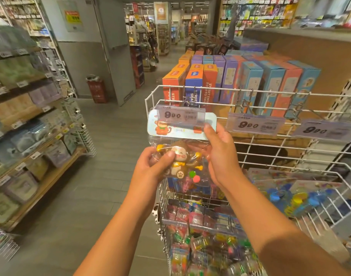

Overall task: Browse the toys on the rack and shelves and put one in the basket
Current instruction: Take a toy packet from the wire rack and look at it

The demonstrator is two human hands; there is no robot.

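Left shelves (21, 108) blurred, goods unreadable

Warm, fairly dim indoor light falls from overhead, brighter in the far aisle than on the grey tiled floor (103, 136) nearby. The wide lens bows the white wire rack (250, 156) and smears the edges, while glare whitens the clear plastic price-tag holders (255, 124).

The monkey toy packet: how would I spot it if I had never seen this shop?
Find the white wire rack with price tags. At its left end, both hands hold a clear packet. Unlike the packets below, it holds a brown monkey under a pale blue card.
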